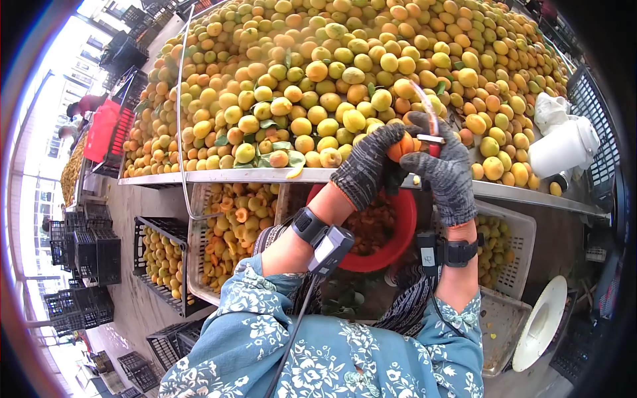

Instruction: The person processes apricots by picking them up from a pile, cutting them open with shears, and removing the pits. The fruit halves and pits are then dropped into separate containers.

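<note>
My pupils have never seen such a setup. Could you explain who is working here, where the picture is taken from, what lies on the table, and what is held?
No robot here: one person works with two gloved hands. The single picture comes from a camera on the person's head, looking forward and down. The metal-edged table bears a heap of fruit, apricots by their look. The left hand holds one orange fruit; the right hand holds a slim tool. Below sits a red tub.

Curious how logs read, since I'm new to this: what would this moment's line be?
left hand: holding orange fruit | right hand: holding tool beside it | below: red tub | ahead: heaped fruit
</note>
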Action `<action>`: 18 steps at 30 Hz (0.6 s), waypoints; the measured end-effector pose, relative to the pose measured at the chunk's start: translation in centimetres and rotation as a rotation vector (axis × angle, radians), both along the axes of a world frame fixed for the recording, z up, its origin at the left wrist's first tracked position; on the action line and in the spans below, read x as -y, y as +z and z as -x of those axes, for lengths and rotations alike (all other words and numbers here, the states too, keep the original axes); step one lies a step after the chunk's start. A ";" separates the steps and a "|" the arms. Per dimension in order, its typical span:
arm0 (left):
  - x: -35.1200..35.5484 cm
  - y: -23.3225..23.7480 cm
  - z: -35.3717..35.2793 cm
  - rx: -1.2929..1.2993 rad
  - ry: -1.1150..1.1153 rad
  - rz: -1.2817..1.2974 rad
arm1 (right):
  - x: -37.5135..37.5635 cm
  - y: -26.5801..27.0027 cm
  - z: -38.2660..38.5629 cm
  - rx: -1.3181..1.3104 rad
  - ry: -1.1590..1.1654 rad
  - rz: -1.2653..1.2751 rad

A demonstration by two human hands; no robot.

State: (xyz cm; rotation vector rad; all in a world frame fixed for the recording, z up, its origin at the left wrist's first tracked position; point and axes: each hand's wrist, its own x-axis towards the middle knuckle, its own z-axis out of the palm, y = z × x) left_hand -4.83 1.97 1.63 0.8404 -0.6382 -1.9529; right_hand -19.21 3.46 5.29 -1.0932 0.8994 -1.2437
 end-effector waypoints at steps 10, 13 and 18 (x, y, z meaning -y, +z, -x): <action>-0.8 2.0 -0.1 0.176 -0.001 -0.051 | 0.2 -0.5 0.3 -0.166 -0.018 0.011; -0.8 2.1 -0.9 -0.004 -0.088 -0.136 | 0.2 -0.1 0.0 -0.080 -0.023 -0.014; -1.0 2.1 -0.4 -0.134 -0.062 -0.167 | 0.5 -0.7 -0.8 0.046 -0.060 0.002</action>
